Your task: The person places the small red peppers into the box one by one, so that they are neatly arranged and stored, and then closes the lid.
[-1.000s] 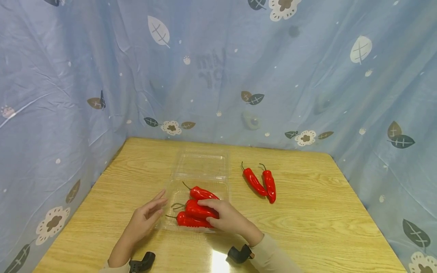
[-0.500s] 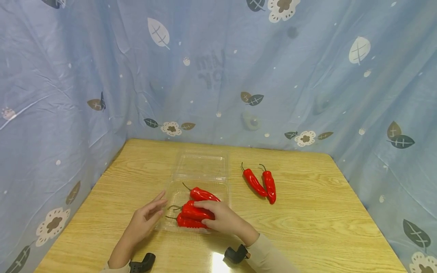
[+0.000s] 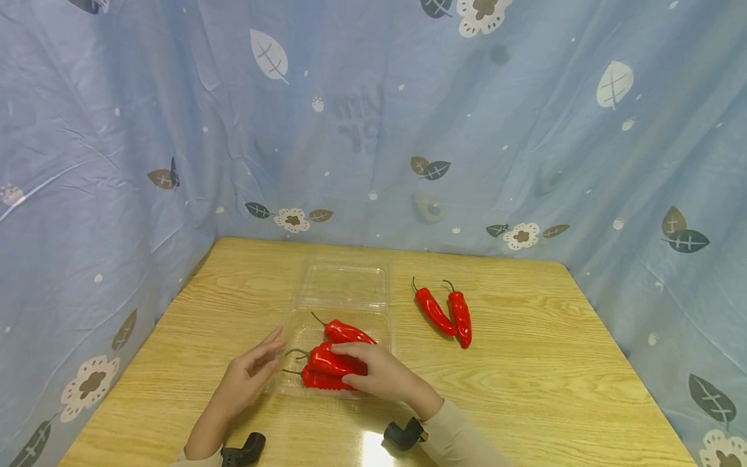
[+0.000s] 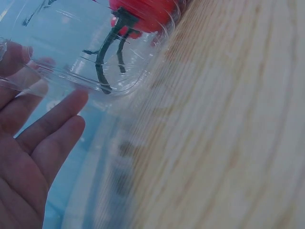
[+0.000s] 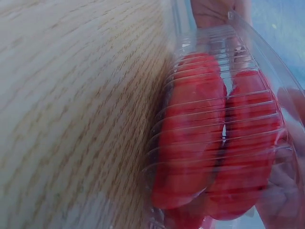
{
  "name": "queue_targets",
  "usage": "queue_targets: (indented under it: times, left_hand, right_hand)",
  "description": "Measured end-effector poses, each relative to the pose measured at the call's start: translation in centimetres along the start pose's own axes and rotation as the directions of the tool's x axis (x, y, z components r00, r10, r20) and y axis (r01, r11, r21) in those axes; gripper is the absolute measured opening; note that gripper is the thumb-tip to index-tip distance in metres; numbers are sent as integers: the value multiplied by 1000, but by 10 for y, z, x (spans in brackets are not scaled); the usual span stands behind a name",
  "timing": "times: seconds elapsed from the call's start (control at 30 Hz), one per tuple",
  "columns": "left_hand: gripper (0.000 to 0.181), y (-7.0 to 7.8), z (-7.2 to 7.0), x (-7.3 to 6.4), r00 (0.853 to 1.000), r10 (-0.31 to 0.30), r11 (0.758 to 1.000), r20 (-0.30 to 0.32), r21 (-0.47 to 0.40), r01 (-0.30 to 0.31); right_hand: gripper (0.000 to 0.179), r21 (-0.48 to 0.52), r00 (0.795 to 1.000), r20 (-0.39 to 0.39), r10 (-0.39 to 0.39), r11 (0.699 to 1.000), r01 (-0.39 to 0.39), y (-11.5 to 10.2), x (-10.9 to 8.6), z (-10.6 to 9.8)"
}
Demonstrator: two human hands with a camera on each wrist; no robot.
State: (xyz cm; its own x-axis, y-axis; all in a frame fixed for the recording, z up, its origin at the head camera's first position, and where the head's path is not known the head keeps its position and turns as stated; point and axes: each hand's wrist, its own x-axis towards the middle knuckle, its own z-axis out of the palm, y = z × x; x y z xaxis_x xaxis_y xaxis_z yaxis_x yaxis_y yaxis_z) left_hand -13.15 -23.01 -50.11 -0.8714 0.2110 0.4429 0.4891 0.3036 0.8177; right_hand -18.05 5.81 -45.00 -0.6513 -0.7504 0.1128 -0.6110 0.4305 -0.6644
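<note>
A clear plastic clamshell box (image 3: 344, 285) lies with its lid folded back. In the head view its tray bears a red chili pepper (image 3: 348, 333) at the rear and another red chili pepper (image 3: 320, 381) at the front. Between them my right hand (image 3: 385, 375) grips a red pepper (image 3: 327, 360) from its right end, thumb on the near side. Two green stems show beside this pepper; whether a further pepper lies under it is hidden. My left hand (image 3: 248, 376) stands at the box's left wall with loosely extended fingers, fingertips (image 4: 78, 98) against or close to the plastic.
Two more red chili peppers (image 3: 433, 311) lie on the wooden table (image 3: 525, 363) right of the box, their lower ends meeting. A blue patterned curtain (image 3: 373, 130) surrounds the table's back and sides.
My right hand has shifted slightly left with the middle pepper, whose stem now sits closer to the box's left wall. The left hand has stayed in place.
</note>
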Motion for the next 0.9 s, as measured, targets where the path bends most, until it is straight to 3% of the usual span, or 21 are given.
queue_targets:
  times: [0.27, 0.5, 0.9]
  left_hand:
    - [32, 0, 0, 0, 1000, -6, 1000, 2, 13, 6]
    - [32, -2, 0, -1, 1000, -10, 1000, -5, 11, 10]
    - [32, 2, 0, 1, 1000, 8, 1000, -3, 6, -8]
  right_hand:
    - [47, 8, 1000, -18, 11, 1000, -11, 0, 0, 0]
    - [47, 81, 999, -30, 36, 996, -33, 0, -2, 0]
    - [48, 127, 995, -99, -4, 992, 16, 3, -7, -19]
